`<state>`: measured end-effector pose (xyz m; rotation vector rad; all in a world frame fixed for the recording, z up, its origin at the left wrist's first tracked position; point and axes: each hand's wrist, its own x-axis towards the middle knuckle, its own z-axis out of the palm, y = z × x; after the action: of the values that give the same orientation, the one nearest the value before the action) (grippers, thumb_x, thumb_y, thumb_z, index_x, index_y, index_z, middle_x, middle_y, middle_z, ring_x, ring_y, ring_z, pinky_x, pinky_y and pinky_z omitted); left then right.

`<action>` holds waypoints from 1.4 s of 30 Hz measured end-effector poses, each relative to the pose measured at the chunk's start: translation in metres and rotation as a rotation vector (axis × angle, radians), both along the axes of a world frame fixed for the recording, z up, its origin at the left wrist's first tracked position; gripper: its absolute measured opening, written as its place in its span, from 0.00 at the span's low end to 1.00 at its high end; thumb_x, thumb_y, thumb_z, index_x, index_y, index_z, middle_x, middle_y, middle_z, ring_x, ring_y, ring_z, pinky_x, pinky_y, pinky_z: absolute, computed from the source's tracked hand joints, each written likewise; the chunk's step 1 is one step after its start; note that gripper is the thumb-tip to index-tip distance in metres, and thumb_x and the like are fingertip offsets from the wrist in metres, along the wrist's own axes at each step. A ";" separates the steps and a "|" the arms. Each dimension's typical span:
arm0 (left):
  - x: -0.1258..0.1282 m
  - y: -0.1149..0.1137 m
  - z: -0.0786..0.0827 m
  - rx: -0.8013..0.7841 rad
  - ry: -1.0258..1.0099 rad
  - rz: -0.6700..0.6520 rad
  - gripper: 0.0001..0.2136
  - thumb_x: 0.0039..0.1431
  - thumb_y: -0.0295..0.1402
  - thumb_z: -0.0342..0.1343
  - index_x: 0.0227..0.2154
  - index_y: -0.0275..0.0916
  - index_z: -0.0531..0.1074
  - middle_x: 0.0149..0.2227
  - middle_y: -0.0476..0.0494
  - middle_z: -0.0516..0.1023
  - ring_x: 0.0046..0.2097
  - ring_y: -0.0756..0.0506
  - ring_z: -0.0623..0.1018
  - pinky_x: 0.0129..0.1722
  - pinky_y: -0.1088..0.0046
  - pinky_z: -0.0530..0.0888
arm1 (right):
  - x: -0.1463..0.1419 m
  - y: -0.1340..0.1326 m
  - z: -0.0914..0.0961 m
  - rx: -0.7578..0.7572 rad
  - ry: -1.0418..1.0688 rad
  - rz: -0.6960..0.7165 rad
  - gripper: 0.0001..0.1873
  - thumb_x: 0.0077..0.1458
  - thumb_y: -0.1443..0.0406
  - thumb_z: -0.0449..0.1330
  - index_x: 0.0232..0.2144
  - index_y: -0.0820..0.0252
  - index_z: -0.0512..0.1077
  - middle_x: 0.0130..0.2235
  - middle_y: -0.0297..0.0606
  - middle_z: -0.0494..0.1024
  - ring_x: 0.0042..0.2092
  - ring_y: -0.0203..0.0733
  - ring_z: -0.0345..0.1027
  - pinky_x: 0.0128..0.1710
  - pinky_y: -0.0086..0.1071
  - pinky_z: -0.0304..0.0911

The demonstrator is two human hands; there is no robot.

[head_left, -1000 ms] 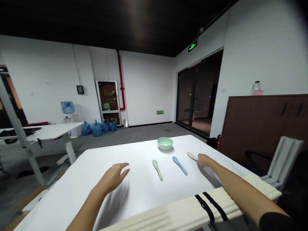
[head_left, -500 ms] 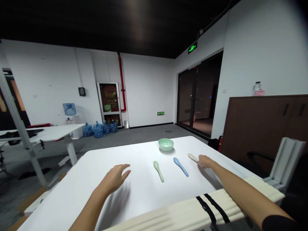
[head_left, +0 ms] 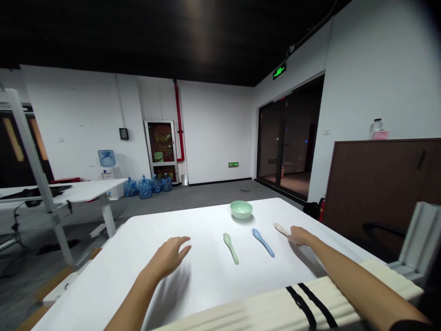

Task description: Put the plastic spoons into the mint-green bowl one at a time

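A: What's the right hand (head_left: 299,236) doing?

B: It's at the right end of the row, on the near end of a pale spoon (head_left: 280,229); the fingers are together and seem to touch the handle, but they cover that end, so I can't tell whether they're gripping it.

A: And the left hand (head_left: 167,258)?

B: It's open, with the fingers spread and slightly curved; it's touching nothing I can see, and its shadow falls apart from it on the white table (head_left: 206,276), so it seems to be held just above the top, near the left side of the row.

A: Where's everything else?

B: A green spoon (head_left: 230,248) and a blue spoon (head_left: 263,242) lie between the hands, well apart; a green bowl (head_left: 241,209) sits farther away, beyond them, and it looks empty.

A: Does the layout look deliberate?

B: I'd say so; the spoons lie in a neat row with their heads away from the person and their handles toward them, which would put each handle within easy reach; the bowl stands alone, clear of all three; a padded strip (head_left: 275,308) runs along the near edge, under the forearm.
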<state>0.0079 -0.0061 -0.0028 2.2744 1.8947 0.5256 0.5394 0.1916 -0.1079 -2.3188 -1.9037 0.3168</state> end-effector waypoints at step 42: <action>0.005 -0.005 0.005 -0.001 0.004 -0.013 0.26 0.63 0.52 0.41 0.55 0.43 0.70 0.57 0.41 0.73 0.59 0.37 0.70 0.55 0.60 0.68 | -0.164 -0.102 0.067 0.324 0.091 0.573 0.30 0.60 0.48 0.50 0.56 0.60 0.65 0.55 0.49 0.71 0.56 0.54 0.64 0.52 0.39 0.59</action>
<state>0.0132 -0.0109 0.0021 2.2877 1.8799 0.5183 0.3752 0.0892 -0.0408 -1.5076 -2.3311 0.1435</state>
